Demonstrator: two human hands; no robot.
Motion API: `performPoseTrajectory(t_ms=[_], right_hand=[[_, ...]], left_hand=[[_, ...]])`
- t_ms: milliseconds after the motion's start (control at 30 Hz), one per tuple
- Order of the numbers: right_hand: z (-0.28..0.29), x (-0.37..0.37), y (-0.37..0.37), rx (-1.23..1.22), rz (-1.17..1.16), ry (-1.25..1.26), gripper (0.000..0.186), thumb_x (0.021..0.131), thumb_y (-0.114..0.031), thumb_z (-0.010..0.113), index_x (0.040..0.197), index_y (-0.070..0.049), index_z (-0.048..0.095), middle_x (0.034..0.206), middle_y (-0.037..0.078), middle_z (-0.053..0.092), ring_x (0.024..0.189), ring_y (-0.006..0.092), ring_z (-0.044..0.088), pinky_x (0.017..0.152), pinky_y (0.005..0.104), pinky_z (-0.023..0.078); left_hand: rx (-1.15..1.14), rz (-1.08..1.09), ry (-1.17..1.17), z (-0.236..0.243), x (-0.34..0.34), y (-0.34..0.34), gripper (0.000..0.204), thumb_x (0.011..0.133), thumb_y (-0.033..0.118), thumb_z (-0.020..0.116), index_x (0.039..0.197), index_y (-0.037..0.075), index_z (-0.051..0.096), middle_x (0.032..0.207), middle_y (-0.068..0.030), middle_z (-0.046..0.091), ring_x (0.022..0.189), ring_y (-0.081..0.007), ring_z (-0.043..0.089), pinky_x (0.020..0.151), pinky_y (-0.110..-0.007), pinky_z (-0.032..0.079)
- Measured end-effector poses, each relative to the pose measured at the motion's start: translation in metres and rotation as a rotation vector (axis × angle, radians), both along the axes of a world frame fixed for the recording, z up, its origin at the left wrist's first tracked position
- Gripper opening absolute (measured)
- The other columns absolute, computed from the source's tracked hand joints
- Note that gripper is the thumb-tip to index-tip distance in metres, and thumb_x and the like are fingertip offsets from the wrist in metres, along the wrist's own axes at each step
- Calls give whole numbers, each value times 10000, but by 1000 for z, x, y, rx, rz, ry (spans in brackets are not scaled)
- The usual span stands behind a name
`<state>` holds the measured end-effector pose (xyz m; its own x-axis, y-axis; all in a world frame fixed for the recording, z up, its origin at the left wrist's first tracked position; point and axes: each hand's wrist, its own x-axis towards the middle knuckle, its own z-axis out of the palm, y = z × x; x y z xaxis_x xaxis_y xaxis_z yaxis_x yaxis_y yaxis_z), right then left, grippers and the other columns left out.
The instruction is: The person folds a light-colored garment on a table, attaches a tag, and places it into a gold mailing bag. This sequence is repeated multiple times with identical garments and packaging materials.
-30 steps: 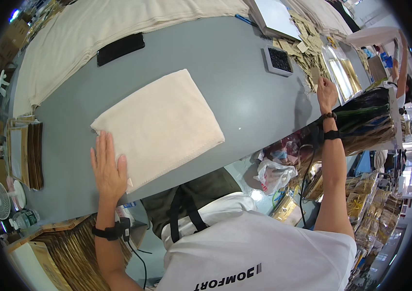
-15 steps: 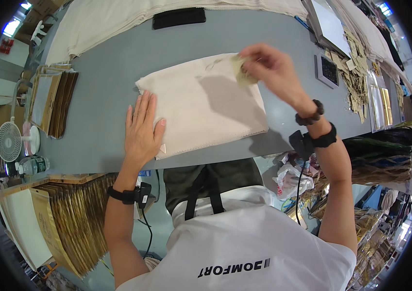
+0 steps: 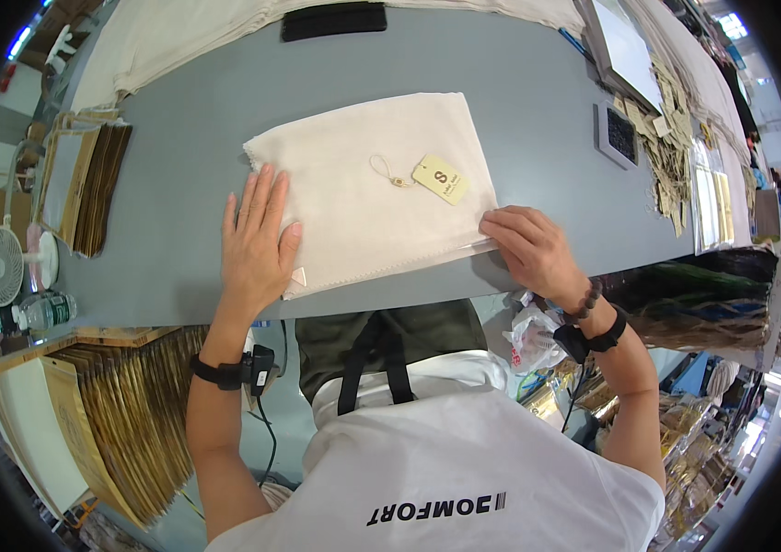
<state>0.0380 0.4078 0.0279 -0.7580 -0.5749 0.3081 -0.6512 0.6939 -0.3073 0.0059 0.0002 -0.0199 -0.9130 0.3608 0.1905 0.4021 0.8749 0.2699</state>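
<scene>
A folded cream cloth (image 3: 353, 202) lies flat on the grey table in front of me. On its right half rests a pale yellow hang tag (image 3: 442, 179) with a looped string and a small bead beside it. My left hand (image 3: 259, 239) is spread flat over the cloth's left edge, fingers stretched out and slightly apart. At the opposite side, my right hand (image 3: 530, 247) pinches the cloth's right edge near its lower corner between thumb and fingers. A small pale triangle shows at the lower left corner, beside my left thumb.
Stacked brown-edged packets (image 3: 86, 189) lie at the table's left. On the right are a black-filled tray (image 3: 618, 136), a heap of loose tags (image 3: 671, 156) and a white box (image 3: 625, 55). A black pouch (image 3: 333, 21) and more cream cloth (image 3: 179, 41) lie at the far side.
My right hand has let go of the hang tag, leaving it on the cloth, and come down to grip the cloth's right edge. My left hand stays flat on the left edge.
</scene>
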Motion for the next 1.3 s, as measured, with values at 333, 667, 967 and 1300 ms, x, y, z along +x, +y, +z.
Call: performPoseTrajectory(t_ms=[333, 667, 967, 1300], right_hand=[[5, -59, 109, -120, -484, -13, 148, 932, -71, 731, 1069, -62, 786, 1023, 119, 769, 821, 267, 749, 729, 353, 597], [-27, -136, 261, 3, -1007, -149, 279, 860, -297, 783, 1055, -102, 827, 926, 108, 809, 840, 277, 771, 768, 390, 592], [-26, -131, 257, 2, -1067, -112, 230, 869, -277, 763, 977, -88, 835, 878, 129, 800, 822, 293, 769, 756, 403, 584], [-27, -132, 253, 18, -1063, -68, 276, 930, -334, 758, 1051, -93, 820, 903, 114, 800, 830, 263, 766, 753, 367, 573]], left_hand=[[316, 1, 21, 2, -1, -5, 570, 1040, 225, 549, 1573, 35, 480, 1678, -193, 392, 1542, -401, 364, 1265, -520, 255], [442, 73, 74, 7, 4, -10, 392, 1020, 135, 612, 1388, 9, 658, 1492, -192, 580, 1368, -373, 534, 1165, -456, 404], [441, 85, 73, 7, 5, -10, 344, 1016, 137, 630, 1335, 28, 698, 1446, -177, 611, 1322, -361, 563, 1126, -448, 438], [435, 93, 85, 6, 5, -11, 325, 1024, 156, 641, 1324, 51, 711, 1411, -165, 628, 1300, -353, 577, 1108, -433, 454]])
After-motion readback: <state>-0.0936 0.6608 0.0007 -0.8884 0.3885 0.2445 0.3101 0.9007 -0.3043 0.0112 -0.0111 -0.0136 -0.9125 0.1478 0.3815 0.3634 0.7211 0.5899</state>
